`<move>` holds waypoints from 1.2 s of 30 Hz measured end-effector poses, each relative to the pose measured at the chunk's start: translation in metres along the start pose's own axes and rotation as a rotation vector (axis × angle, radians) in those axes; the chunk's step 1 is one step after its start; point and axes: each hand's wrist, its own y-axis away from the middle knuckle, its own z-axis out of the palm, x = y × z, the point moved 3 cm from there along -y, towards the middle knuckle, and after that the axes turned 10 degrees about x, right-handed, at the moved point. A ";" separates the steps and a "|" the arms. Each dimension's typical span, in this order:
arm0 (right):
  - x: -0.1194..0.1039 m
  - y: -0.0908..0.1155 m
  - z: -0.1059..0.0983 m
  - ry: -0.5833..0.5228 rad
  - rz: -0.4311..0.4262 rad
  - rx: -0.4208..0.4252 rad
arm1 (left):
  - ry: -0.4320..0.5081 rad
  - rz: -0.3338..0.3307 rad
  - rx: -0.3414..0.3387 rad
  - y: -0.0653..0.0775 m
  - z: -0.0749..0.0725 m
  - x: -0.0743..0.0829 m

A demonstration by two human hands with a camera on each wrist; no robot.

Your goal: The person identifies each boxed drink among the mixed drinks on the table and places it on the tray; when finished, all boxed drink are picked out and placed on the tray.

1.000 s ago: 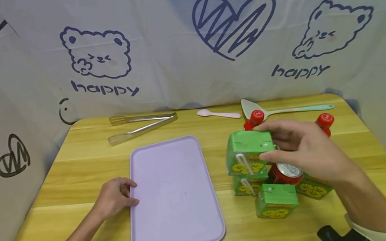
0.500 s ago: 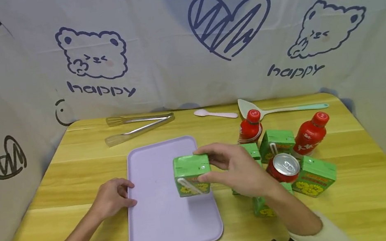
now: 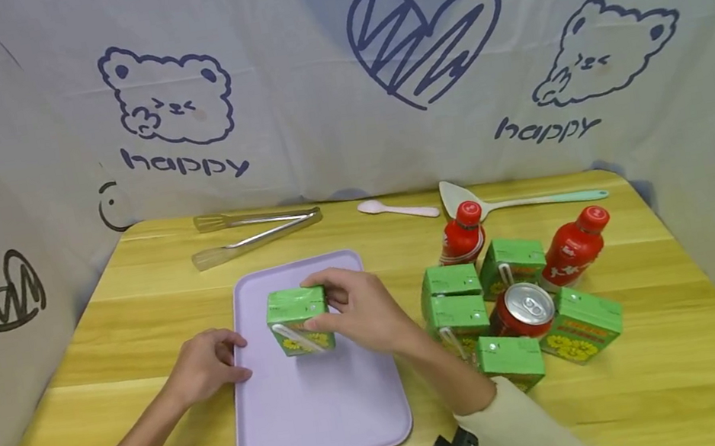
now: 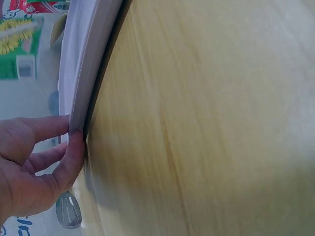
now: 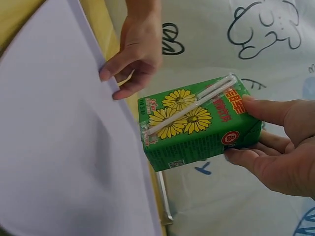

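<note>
My right hand (image 3: 364, 311) grips a green drink carton (image 3: 298, 323) by its right end, fingers behind and thumb in front. Yellow flowers and a wrapped white straw (image 5: 192, 105) show on the carton's face in the right wrist view. The carton is held just above the upper half of a light purple tray (image 3: 322, 429), its shadow falling on the tray. My left hand (image 3: 206, 367) holds the tray's left rim between thumb and fingers; the left wrist view shows the fingertips (image 4: 76, 140) against that rim.
Right of the tray stand several green cartons (image 3: 512, 358) around a red can (image 3: 528, 309), with two red bottles (image 3: 572, 248) behind. Metal tongs (image 3: 262, 233), a pink spoon (image 3: 397, 209) and a spatula (image 3: 535, 202) lie along the back edge, before a white cloth.
My right hand has carried the carton leftward from above the group of cartons to over the tray, and lower. My left hand has stayed at the tray's rim.
</note>
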 end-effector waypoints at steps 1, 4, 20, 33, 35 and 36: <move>0.003 -0.004 0.004 -0.001 0.003 0.000 | -0.002 -0.004 -0.003 0.000 0.000 0.000; 0.010 -0.017 0.014 -0.018 0.008 0.000 | -0.001 -0.013 -0.008 0.000 0.000 0.001; 0.036 -0.086 0.055 0.026 0.006 -0.043 | -0.010 -0.006 -0.013 -0.001 0.000 0.001; 0.039 -0.109 0.069 0.077 0.039 -0.051 | 0.010 0.011 -0.001 0.000 -0.001 0.000; 0.039 -0.111 0.069 0.086 0.034 -0.055 | 0.007 0.011 0.000 0.000 -0.001 0.000; 0.039 -0.112 0.070 0.093 0.030 -0.056 | 0.007 0.011 0.001 0.000 -0.001 0.000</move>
